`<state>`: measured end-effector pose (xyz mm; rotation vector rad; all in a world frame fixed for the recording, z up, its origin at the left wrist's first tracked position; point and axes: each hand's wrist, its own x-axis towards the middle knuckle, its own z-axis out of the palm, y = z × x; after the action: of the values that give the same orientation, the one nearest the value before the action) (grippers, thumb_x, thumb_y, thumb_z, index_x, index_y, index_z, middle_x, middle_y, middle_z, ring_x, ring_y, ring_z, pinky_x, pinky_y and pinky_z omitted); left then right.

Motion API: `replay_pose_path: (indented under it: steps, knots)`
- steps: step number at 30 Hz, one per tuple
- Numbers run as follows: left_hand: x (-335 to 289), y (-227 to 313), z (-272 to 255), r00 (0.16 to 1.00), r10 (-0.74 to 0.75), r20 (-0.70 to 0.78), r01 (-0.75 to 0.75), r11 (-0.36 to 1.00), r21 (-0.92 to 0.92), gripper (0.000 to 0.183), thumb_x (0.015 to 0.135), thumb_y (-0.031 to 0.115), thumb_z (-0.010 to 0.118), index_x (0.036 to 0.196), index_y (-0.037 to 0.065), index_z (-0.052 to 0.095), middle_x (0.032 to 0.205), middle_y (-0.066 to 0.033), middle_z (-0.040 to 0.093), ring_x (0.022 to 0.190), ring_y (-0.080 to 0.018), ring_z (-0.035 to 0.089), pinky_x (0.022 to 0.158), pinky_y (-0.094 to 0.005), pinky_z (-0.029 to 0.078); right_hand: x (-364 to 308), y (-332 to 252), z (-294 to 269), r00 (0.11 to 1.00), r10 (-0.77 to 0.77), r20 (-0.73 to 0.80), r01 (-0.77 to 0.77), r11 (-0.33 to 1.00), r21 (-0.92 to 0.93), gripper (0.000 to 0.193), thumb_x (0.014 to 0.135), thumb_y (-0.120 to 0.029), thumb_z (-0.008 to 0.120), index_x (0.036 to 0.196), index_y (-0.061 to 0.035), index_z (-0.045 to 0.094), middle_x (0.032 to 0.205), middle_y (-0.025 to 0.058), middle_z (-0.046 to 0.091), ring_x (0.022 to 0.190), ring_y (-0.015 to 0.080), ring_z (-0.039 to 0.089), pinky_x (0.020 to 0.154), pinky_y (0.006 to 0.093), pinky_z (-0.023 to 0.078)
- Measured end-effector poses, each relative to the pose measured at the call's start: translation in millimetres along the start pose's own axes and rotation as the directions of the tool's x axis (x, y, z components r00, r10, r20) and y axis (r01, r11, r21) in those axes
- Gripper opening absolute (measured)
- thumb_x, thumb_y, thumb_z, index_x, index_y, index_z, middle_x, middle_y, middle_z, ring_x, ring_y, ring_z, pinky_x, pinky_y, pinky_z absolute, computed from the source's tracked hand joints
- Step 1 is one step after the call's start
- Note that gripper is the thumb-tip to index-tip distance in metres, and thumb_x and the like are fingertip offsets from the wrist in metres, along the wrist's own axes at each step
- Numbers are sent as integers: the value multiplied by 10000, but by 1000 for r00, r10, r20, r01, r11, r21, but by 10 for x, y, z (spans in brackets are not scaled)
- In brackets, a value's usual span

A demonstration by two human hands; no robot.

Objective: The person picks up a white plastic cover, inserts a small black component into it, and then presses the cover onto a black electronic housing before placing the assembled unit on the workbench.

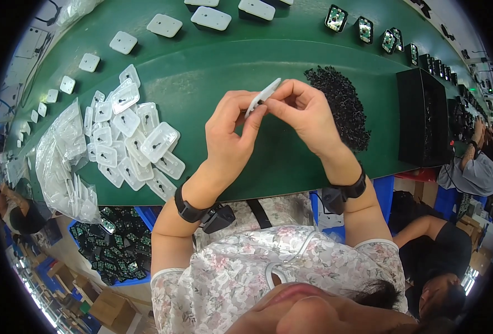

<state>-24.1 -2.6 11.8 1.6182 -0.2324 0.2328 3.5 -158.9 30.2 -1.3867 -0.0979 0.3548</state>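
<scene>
A thin white plastic cover (264,96) is held tilted on edge above the green table, with a small dark part showing on its face. My left hand (227,122) pinches it between thumb and fingers. The closed fingers of my right hand (309,115) meet at its right side; whatever they grip is hidden. To the left lies a loose heap of translucent white covers (126,121), many bearing a small black piece. Just right of my right hand spreads a pile of tiny black parts (344,106).
White units (164,25) and black housings with green circuit boards (336,18) line the far table (291,28). A black bin (423,119) stands right, a clear plastic bag (63,153) left. Below sits a blue crate (144,216) of boards. Co-workers sit on both sides.
</scene>
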Motion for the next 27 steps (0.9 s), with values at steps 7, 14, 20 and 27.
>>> replay_pose_path:
  steps: [7, 14, 20, 27]
  knots:
    - [43, 69, -42, 971, -235, 38, 229, 873, -431, 139, 918, 62, 555, 980, -62, 569, 942, -106, 624, 803, -177, 650, 734, -257, 531, -12, 54, 24, 935, -334, -122, 261, 878, -400, 180, 804, -121, 720, 902, -45, 589, 849, -7, 562, 696, 45, 480, 623, 187, 377]
    - [42, 44, -47, 956, -265, 128, 295, 853, -430, 179, 926, 86, 551, 1014, -70, 561, 920, -130, 644, 782, -187, 664, 733, -278, 543, 39, -29, -75, 974, -226, 33, 220, 891, -396, 229, 785, -137, 733, 917, -52, 566, 828, -33, 543, 711, 26, 455, 602, 181, 368]
    - [42, 25, -32, 945, -274, 178, 322, 875, -363, 170, 932, 60, 522, 1034, -72, 553, 947, -138, 643, 789, -196, 667, 735, -281, 545, 72, -48, -175, 995, -41, 88, 61, 966, -249, 219, 788, -105, 730, 821, -45, 522, 778, -20, 548, 705, 31, 506, 626, 185, 423]
    - [106, -67, -133, 973, -225, 56, 232, 932, -279, 225, 971, 81, 403, 1150, -50, 439, 861, -147, 636, 713, -182, 658, 613, -270, 528, 133, -24, -112, 999, -29, 15, 32, 969, -244, 231, 809, -152, 719, 873, -29, 534, 787, -1, 556, 684, 48, 517, 583, 182, 421]
